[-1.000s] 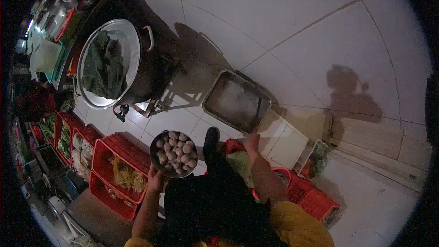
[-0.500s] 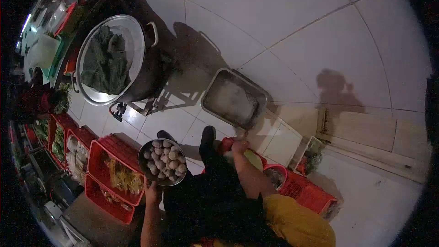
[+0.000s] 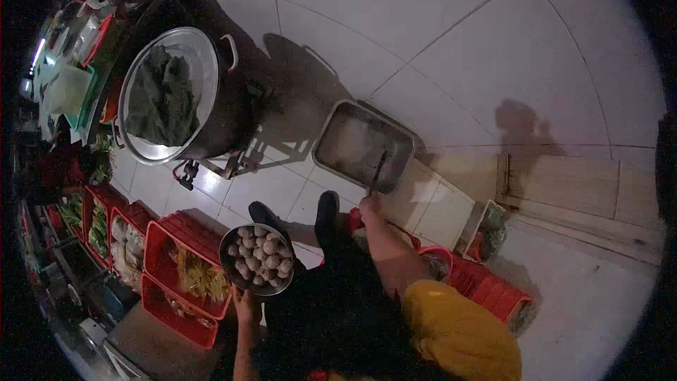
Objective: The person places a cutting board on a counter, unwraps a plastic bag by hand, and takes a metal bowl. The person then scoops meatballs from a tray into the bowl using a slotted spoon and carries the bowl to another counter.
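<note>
A round metal bowl (image 3: 271,291) full of pale, roughly round balls (image 3: 262,252) is held at its near edge by my left hand (image 3: 245,305), with the fingers around the rim. My right hand (image 3: 369,204) is closed around a thin tool with a dark shaft (image 3: 381,164). That shaft reaches into a deep rectangular metal pan (image 3: 407,169), which holds a cloudy, steaming liquid. The tool's working end is hidden in the pan, so its kind does not show.
A large two-handled pot (image 3: 214,85) with a dark green cloth (image 3: 163,102) on top stands at upper left. Red crates (image 3: 156,257) with vegetables and bagged goods line the left. Another red basket (image 3: 486,286) and a wooden board (image 3: 564,187) lie at right.
The dark shaft now shows clearly over the pan's near right corner, where it was barely visible before. The camera view has shifted slightly, and the bowl stays in my left hand.
</note>
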`<state>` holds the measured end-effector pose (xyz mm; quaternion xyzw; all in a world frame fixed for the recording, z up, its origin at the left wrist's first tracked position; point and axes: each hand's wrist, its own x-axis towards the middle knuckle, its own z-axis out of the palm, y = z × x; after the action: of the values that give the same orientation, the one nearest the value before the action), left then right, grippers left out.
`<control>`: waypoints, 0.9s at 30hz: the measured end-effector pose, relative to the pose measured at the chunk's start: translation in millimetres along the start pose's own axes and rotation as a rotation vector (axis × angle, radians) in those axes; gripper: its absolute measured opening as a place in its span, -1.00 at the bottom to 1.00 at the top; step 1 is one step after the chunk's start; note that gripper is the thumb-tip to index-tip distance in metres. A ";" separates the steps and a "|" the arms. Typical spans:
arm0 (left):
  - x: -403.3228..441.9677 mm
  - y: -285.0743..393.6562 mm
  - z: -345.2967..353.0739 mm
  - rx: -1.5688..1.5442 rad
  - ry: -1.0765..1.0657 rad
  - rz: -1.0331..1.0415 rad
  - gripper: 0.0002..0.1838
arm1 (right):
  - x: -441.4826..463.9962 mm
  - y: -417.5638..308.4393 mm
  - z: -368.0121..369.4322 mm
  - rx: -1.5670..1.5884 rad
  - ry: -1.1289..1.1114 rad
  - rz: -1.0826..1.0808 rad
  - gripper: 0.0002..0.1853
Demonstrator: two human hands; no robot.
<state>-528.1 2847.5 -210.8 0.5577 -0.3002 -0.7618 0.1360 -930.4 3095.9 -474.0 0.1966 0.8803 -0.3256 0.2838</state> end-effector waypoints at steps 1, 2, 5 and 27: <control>14.5 -25.5 -25.3 0.234 -0.111 0.251 -0.40 | 8.7 8.2 -0.6 -0.036 0.039 -0.018 -0.47; 15.1 -29.6 -32.9 0.364 -0.175 0.365 -0.40 | 15.9 18.7 -1.4 -0.071 0.076 -0.032 -0.49; 5.6 -15.5 -12.6 0.395 -0.145 0.331 -0.38 | 18.4 14.3 -32.0 -0.258 -0.018 -0.095 -0.51; -6.1 40.4 68.0 0.123 -0.162 -0.020 -0.45 | 77.5 64.2 -15.4 -0.550 0.222 -0.553 -0.59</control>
<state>-594.5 2840.0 -168.0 0.5046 -0.3507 -0.7859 0.0692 -961.1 3164.6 -542.6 -0.0969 0.9795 -0.1188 0.1306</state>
